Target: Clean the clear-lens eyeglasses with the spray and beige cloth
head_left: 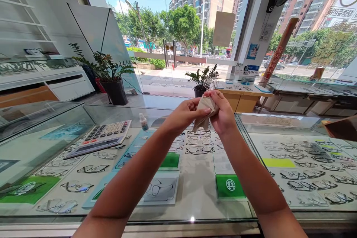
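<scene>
Held up above the glass counter, a beige cleaning cloth (206,105) is pinched between both hands, its loose end hanging down. My left hand (192,111) is closed on the cloth, with the thumb pressed across its front. My right hand (222,109) grips the cloth's other side with bent fingers. A thin, clear rim, like part of a pair of glasses (213,81), shows just above my right fingertips; the cloth and fingers hide the rest. Below the hands, several eyeglass frames (199,150) lie in rows inside the case.
On the counter's glass top stand a small white spray bottle (143,121) and a large calculator (102,138). Green cards (230,186) and more eyeglasses (295,174) lie under the glass. Beyond the counter are potted plants (115,87), a wooden display table (237,90) and glass doors.
</scene>
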`<action>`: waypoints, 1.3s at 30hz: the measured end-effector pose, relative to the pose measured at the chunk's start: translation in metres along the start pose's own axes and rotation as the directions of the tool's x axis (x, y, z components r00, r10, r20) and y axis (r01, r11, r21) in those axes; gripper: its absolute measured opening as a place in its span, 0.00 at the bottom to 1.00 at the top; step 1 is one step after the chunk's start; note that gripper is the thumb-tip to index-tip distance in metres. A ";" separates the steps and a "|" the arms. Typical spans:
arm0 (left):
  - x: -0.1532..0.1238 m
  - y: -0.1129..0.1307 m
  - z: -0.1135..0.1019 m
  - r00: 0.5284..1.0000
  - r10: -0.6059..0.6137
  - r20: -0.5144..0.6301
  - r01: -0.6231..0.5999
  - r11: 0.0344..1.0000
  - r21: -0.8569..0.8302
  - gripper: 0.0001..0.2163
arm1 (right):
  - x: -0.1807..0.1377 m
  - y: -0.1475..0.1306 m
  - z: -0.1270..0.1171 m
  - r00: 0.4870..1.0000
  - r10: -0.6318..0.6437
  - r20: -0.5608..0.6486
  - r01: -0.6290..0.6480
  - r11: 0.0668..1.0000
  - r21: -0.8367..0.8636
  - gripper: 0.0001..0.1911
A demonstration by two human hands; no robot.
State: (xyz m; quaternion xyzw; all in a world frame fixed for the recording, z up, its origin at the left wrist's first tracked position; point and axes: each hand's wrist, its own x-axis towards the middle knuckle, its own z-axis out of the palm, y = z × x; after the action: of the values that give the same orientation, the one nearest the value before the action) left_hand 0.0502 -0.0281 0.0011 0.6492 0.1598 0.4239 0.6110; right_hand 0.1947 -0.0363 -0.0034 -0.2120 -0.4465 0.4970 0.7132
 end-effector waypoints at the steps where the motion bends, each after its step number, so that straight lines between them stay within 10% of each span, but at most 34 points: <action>1: 0.001 -0.002 0.001 1.000 0.015 -0.007 -0.015 1.000 0.022 0.18 | 0.000 0.000 0.000 1.000 -0.001 -0.003 0.001 1.000 0.000 0.14; 14: 0.009 -0.021 0.016 0.898 0.328 -0.293 -0.248 0.928 0.279 0.20 | -0.009 0.000 0.010 0.999 -0.040 -0.014 0.040 0.999 0.002 0.09; 24: -0.001 -0.001 -0.008 0.990 0.058 0.126 -0.071 0.992 0.103 0.16 | -0.005 -0.010 0.002 0.999 0.040 -0.021 -0.039 0.999 0.030 0.10; 39: 0.009 -0.018 0.011 0.902 0.313 -0.296 -0.259 0.943 0.207 0.23 | -0.007 0.002 0.008 1.000 -0.009 0.024 0.008 1.000 0.030 0.12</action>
State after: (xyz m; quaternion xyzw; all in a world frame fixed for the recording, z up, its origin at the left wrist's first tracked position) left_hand 0.0694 -0.0249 -0.0109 0.6343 0.1948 0.5958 0.4524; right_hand 0.1861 -0.0434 -0.0034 -0.1934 -0.4484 0.5030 0.7131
